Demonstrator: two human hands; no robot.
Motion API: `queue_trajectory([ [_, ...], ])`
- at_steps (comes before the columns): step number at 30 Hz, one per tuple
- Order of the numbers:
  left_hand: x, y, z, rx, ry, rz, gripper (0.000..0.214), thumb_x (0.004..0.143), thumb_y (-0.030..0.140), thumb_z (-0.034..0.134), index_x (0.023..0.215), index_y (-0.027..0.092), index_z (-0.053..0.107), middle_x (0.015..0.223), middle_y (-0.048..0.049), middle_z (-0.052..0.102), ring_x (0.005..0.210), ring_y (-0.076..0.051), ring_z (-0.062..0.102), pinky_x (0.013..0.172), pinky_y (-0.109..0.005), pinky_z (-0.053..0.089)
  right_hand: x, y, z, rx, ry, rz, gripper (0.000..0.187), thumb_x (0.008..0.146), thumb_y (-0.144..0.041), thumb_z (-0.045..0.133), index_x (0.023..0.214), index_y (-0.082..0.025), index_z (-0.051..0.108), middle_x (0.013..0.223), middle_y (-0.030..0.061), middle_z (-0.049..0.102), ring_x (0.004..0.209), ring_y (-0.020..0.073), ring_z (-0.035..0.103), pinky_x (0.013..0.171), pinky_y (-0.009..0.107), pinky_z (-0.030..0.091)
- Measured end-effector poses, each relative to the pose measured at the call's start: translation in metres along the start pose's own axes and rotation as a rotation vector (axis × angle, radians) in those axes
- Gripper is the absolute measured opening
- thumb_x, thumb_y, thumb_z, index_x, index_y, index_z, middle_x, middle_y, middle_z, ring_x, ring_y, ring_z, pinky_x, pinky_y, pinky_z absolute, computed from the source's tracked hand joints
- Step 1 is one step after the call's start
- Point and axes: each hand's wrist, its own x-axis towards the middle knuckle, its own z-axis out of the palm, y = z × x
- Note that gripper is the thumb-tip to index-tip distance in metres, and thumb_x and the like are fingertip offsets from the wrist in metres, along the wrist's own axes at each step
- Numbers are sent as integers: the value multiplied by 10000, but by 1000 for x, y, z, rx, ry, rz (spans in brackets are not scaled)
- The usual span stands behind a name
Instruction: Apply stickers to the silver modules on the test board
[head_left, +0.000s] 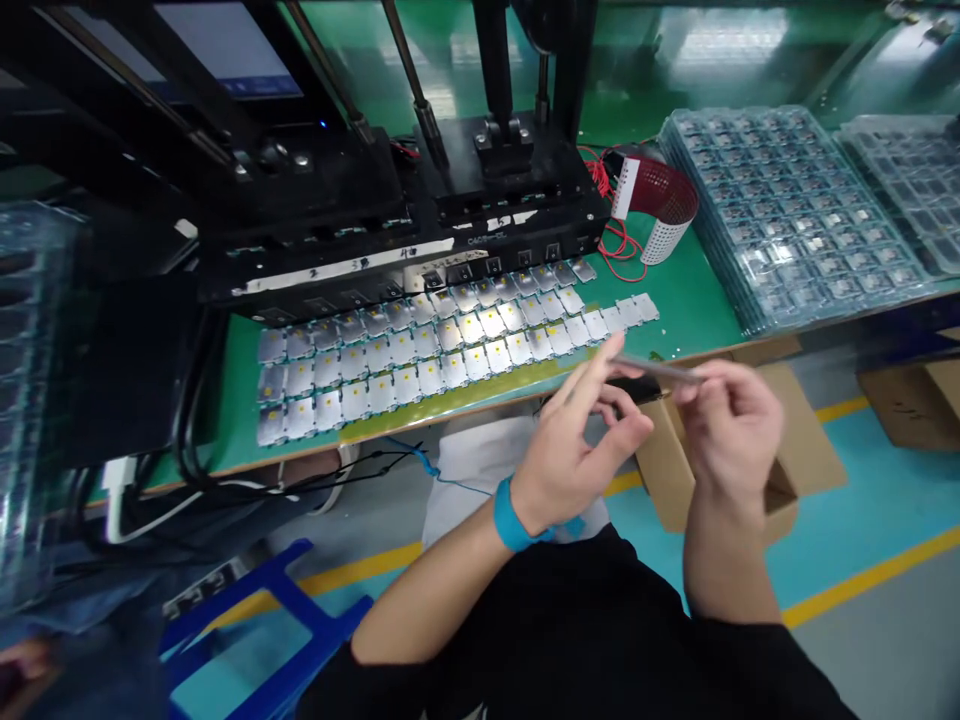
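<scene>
Green tabletop (705, 300) runs across a workshop, with a black machine (510, 170) at the back and, to its right, a stack of clear trays (787, 215) filled with small parts. Three uneven rows of small silver-faced boards (455, 368), many with a yellow dot, lie along the front of the machine. Below the tabletop's front edge, an open cardboard box (806, 420) stands on the blue and grey floor.

Two bare hands are raised near that edge, right of centre. Between them, in the air, is a thin flat piece (654, 369), seen almost edge-on and blurred, so its faces cannot be made out. The right hand (731, 420) pinches its right end between thumb and curled fingers. The left hand (589, 435), with a blue band (511, 515) at the wrist, has its fingertips at the other end and its thumb apart; whether it grips cannot be told.

The piece looks light and fairly stiff, perhaps smooth enough to slip. Being so thin, it may bend or chip under a hard squeeze, so a gentle hold on its ends or edges seems safest.
</scene>
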Motion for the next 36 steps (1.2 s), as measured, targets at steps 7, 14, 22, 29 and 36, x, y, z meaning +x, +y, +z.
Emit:
queue_trajectory([
  [7,-2,9,-18,263,-182,124,287,1072,306,357,1175,153,578,1026,-81,638,940,-149,632,835,-270,563,-32,-8,13,197,-337,51,229,932,-207,679,1135,-313,678,1097,14,714,1022,215,691,900,355,597],
  [14,7,23,-42,741,-278,304,477,1086,420,249,1379,94,436,1039,-100,630,894,-170,601,773,-301,541,1,-11,-3,187,-572,-68,63,948,-220,663,1004,-234,688,940,13,729,858,171,700,783,312,604],
  [22,-7,-11,-63,1116,-165,341,343,994,400,571,1261,192,623,1223,-64,691,1049,-264,519,823,-403,407,61,-10,12,506,-232,148,246,831,-116,774,986,-238,626,905,-12,719,823,172,740,752,276,655],
  [29,-5,-8,-57,1218,-174,355,342,986,416,595,1274,240,653,1281,49,702,1004,-213,539,812,-391,381,62,3,30,452,-264,145,272,842,-119,761,991,-247,573,918,-16,728,844,182,745,722,272,673],
  [36,-6,-6,-56,1200,-171,314,346,972,403,618,1281,251,656,1263,27,713,1006,-213,572,815,-379,375,59,7,29,415,-252,121,298,846,-90,753,1014,-249,566,918,-21,731,841,174,746,714,255,679],
])
